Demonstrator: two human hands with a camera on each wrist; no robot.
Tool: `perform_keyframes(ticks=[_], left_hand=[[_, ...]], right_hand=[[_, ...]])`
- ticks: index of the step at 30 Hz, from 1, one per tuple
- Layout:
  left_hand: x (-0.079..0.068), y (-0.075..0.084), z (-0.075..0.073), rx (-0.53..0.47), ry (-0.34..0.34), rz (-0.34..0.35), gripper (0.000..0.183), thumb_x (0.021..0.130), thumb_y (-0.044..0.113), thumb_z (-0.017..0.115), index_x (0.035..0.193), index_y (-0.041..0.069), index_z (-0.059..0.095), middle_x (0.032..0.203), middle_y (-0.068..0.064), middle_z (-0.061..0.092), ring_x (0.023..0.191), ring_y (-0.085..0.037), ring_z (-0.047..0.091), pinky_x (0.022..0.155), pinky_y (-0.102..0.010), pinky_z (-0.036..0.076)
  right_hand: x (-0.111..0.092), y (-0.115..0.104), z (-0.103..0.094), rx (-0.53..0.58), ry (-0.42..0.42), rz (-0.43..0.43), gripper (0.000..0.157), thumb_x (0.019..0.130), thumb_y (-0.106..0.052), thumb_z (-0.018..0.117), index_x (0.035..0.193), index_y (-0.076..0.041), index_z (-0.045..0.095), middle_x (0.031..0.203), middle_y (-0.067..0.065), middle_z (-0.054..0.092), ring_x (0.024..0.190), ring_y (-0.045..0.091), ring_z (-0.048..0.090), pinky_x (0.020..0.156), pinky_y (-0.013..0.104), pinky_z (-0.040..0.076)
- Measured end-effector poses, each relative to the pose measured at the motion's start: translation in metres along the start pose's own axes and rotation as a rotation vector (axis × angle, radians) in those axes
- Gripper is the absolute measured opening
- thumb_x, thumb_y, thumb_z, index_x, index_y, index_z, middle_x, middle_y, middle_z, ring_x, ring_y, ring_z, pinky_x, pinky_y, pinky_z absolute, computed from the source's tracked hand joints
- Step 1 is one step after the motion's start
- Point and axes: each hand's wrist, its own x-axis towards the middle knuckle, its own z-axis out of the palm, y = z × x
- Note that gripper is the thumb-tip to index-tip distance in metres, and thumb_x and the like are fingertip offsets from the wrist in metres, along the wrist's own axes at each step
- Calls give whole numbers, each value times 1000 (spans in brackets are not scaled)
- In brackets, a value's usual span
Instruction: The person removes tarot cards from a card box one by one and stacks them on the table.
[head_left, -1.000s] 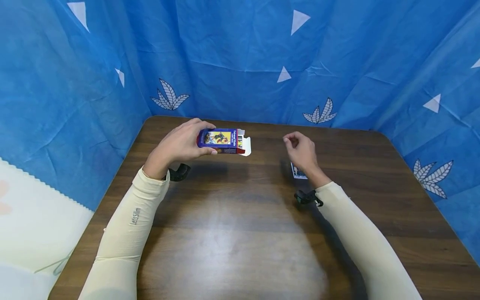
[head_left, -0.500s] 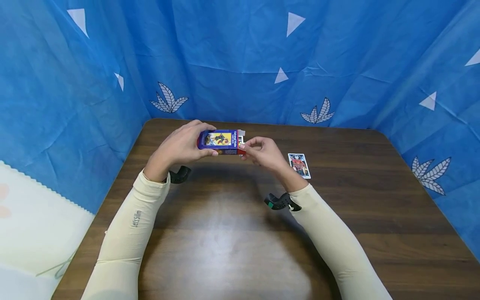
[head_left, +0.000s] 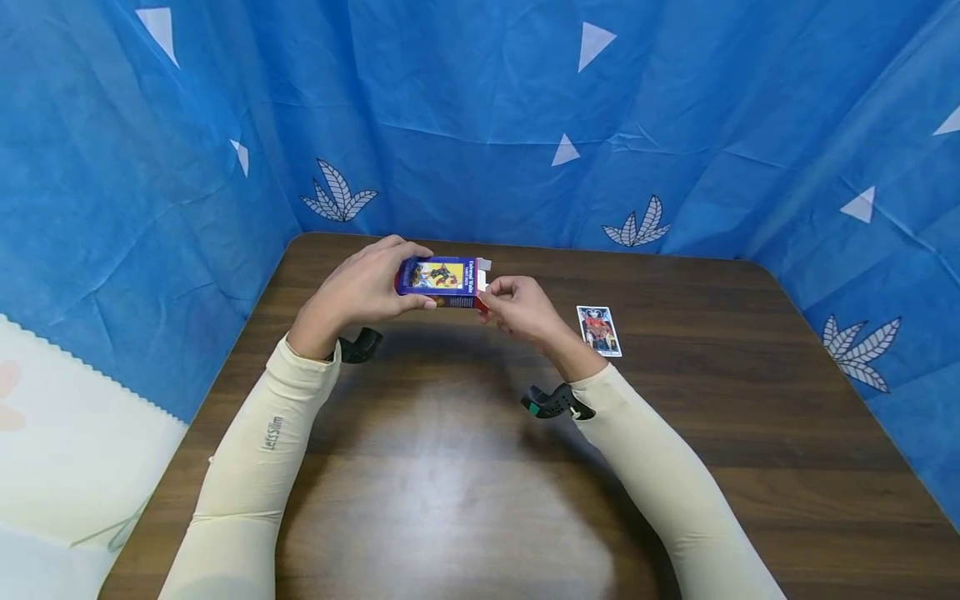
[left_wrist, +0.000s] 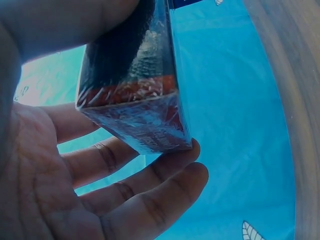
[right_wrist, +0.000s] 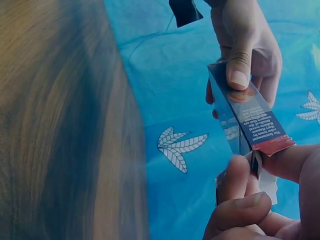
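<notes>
My left hand grips a blue and red tarot card box, thumb on the near side and fingers behind, above the far part of the table. The box's open end faces right, with white flaps folded out. At that opening my right hand pinches with thumb and curled fingers, seemingly on a tarot card; the fingers hide most of it. In the left wrist view, the box's closed end lies between thumb and fingers. One tarot card with a red figure lies face up on the table.
The brown wooden table reaches back to a blue curtain with white triangles and leaf prints. A white cloth hangs at the left. Both wrists wear dark bands.
My right hand has left the spot above the loose card and moved left to the box's open end, uncovering that card. The left hand and box have stayed almost still.
</notes>
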Motion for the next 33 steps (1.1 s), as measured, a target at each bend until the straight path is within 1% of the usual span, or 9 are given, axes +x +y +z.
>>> perform_keyframes(ticks=[2, 6, 8, 14, 20, 22, 24, 28, 33], left_hand=[[0, 0, 0, 2, 0, 2, 73, 77, 42, 83, 137, 11, 54, 126, -13, 58, 109, -28, 54, 94, -48, 49], [0, -1, 0, 4, -8, 0, 74, 77, 42, 83, 137, 11, 54, 127, -13, 57, 110, -28, 54, 95, -48, 48], [1, -2, -1, 8, -11, -3, 74, 77, 42, 82, 138, 11, 54, 127, -13, 57, 111, -28, 54, 95, -49, 48], [3, -5, -2, 19, -5, -9, 74, 77, 44, 82, 138, 11, 54, 128, -13, 56, 112, -29, 53, 96, -50, 47], [3, -5, -1, 7, -15, -17, 74, 78, 44, 81, 139, 12, 53, 129, -13, 56, 113, -29, 53, 97, -50, 47], [3, -5, -1, 6, -15, -24, 74, 78, 44, 81, 139, 12, 53, 130, -13, 56, 114, -29, 53, 97, -51, 46], [2, -6, -2, 9, -8, -27, 74, 78, 44, 81, 138, 12, 53, 129, -13, 56, 113, -29, 53, 97, -50, 46], [2, -7, -2, 23, 3, -25, 73, 78, 44, 81, 138, 12, 54, 127, -13, 57, 110, -28, 53, 95, -49, 47], [3, -7, -2, 25, 3, -21, 73, 78, 44, 81, 138, 11, 54, 126, -13, 57, 110, -28, 54, 95, -49, 47]], right_hand=[[0, 1, 1, -9, 18, 0, 20, 99, -22, 58, 98, -2, 60, 86, 25, 68, 48, 10, 41, 44, 23, 30], [0, 4, -3, -1, 38, -9, 18, 96, -20, 61, 94, -2, 60, 72, 13, 61, 48, 10, 39, 44, 23, 30], [-1, 6, -8, -8, 48, -14, 20, 94, -23, 63, 93, -3, 61, 71, 7, 59, 49, 9, 40, 45, 23, 31], [-5, 11, -23, -17, 91, -14, 28, 95, -32, 64, 92, -5, 61, 74, 6, 58, 53, 10, 40, 46, 24, 31], [-9, 12, -25, 12, 62, 16, 38, 94, -40, 64, 97, -2, 61, 75, 2, 57, 53, 11, 42, 47, 25, 33], [-9, 13, -25, 28, 70, 17, 37, 93, -39, 66, 98, -2, 62, 76, 2, 59, 53, 10, 43, 47, 24, 34], [-9, 15, -26, 59, 101, 9, 34, 93, -35, 67, 97, -2, 63, 77, 1, 60, 52, 9, 42, 48, 24, 35], [-9, 21, -33, 150, 199, -10, 25, 94, -30, 66, 95, -5, 63, 78, -3, 64, 49, 8, 40, 47, 22, 34], [-12, 23, -42, 229, 304, -23, 22, 95, -29, 66, 97, -8, 64, 77, -5, 69, 46, 5, 40, 44, 20, 32]])
